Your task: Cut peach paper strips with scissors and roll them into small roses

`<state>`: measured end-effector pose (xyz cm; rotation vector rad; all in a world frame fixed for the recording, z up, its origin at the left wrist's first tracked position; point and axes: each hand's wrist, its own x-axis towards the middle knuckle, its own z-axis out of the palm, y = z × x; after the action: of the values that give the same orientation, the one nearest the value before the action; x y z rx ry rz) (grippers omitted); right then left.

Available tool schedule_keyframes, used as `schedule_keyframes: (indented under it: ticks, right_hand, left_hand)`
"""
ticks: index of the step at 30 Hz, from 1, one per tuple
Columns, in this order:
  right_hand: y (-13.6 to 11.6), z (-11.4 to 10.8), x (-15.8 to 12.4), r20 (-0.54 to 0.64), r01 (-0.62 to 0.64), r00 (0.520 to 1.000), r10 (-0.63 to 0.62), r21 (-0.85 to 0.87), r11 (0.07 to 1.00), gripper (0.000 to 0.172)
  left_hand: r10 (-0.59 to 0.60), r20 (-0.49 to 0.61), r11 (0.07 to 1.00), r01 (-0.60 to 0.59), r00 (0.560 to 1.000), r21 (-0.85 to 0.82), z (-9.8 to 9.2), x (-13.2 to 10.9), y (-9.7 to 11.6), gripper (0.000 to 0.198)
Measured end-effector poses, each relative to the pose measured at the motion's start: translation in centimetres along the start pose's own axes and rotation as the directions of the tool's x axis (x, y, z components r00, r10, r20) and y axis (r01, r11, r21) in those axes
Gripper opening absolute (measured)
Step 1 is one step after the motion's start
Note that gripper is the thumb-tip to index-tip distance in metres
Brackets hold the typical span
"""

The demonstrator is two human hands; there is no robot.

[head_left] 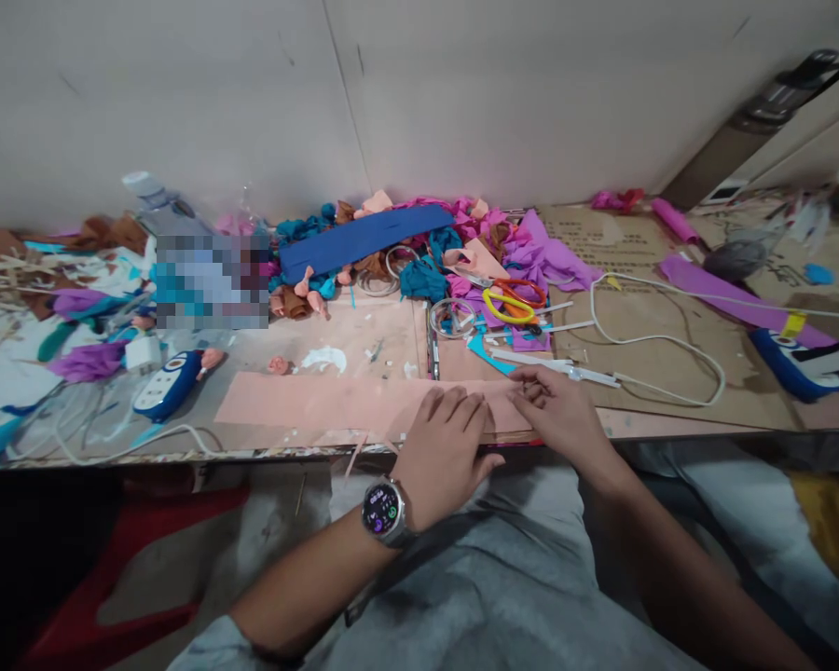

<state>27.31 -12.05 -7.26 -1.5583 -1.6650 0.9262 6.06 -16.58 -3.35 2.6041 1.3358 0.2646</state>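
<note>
A long peach strip of crepe-like paper (308, 403) lies along the front edge of the table. My left hand (442, 455), with a smartwatch on its wrist, rests flat on the strip, palm down, fingers stretched out and thumb apart. At the strip's right end, my right hand (563, 415) has its thumb and curled fingers pinched on the paper's edge. Its fingers partly hide that end. Just behind the right hand are thin white sticks (552, 362) and scissors with yellow and orange handles (509, 306).
Behind lie a dark blue paper strip (364, 244) and heaps of coloured paper. Blue-and-white devices stand left (168, 384) and right (787, 363). A white cable (671, 352) loops over cardboard (643, 252). A bottle (755, 126) leans at the back right.
</note>
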Motion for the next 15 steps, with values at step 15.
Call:
schedule_keyframes:
  ticks: [15]
  right_hand:
    - [-0.2, 0.6, 0.2, -0.116, 0.150, 0.975, -0.190, -0.287, 0.946, 0.022]
  left_hand:
    - [0.011, -0.012, 1.000, -0.011, 1.000, 0.008, 0.3, 2.0, 0.6, 0.058]
